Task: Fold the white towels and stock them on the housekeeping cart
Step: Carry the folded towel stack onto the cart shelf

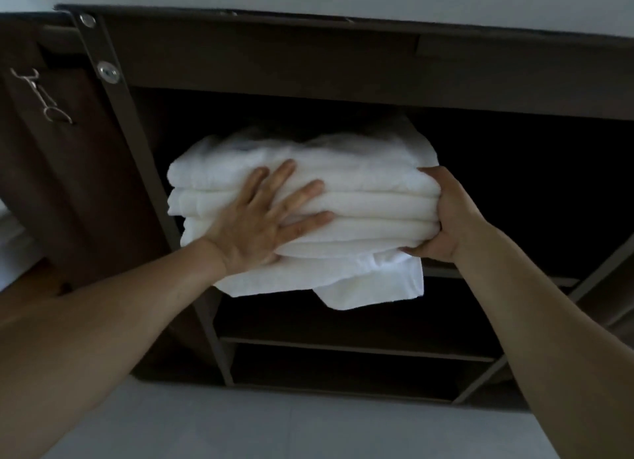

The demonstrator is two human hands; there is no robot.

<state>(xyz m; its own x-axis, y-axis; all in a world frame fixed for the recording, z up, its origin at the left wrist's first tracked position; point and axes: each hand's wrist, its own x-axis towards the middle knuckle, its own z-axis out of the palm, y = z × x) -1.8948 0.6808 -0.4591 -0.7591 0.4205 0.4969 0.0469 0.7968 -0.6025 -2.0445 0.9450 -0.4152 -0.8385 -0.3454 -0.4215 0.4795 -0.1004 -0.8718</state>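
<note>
A stack of several folded white towels [363, 181] sits half inside the upper compartment of the dark brown housekeeping cart [274, 64]. Its front edge sticks out over the shelf, and a loose towel corner [374, 287] hangs down below it. My left hand [264, 218] lies flat with spread fingers against the front folds of the stack. My right hand [446, 215] grips the right end of the stack, thumb underneath and fingers curled over the top. The back of the stack is lost in the dark of the compartment.
A metal upright [113, 81] with two bolts frames the compartment's left side. Brown fabric with a white logo [44, 95] hangs left of it. Lower shelves [343, 349] lie beneath the towels. Pale floor [274, 424] runs along the cart's base.
</note>
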